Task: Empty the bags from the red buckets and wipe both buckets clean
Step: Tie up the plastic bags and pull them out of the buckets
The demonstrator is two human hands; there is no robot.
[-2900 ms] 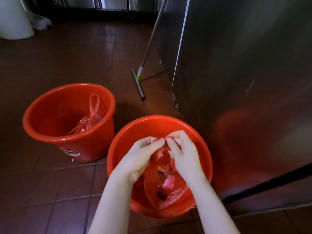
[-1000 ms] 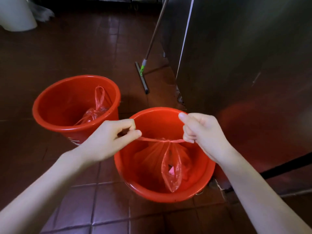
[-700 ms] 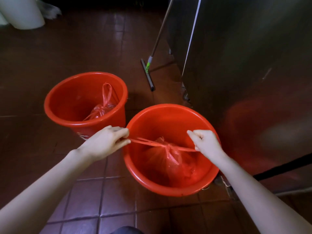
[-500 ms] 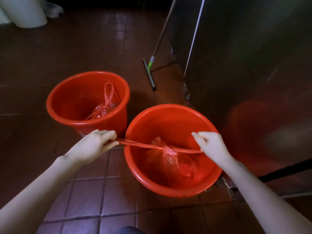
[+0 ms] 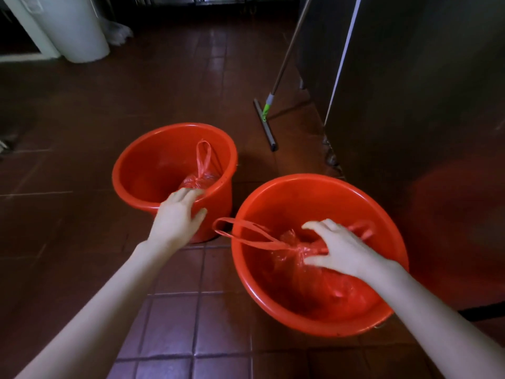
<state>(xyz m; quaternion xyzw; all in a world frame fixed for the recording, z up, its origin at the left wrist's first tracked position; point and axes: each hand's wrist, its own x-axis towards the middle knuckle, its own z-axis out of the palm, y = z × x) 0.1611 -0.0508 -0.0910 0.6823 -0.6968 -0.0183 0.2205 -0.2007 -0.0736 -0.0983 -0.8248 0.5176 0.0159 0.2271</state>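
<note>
- Count: two round red plastic buckets, the left bucket (image 5: 153, 165) and the right bucket (image 5: 314, 203), stood close together on the brown tiled floor (image 5: 175, 318). Each held one tied red plastic bag.
- Count: two hands.
- The left hand (image 5: 177, 217) was over the left bucket's near rim, fingers straight, holding nothing. It hid the left bag's (image 5: 200, 179) lower part.
- The right hand (image 5: 338, 250), blurred, lay over the right bag's (image 5: 300, 283) knot, fingers spread; a grip could not be confirmed.
- The left bag's loop stood upright. The right bag's loose loop (image 5: 240, 233) ran sideways, pointing left across the rim.
</note>
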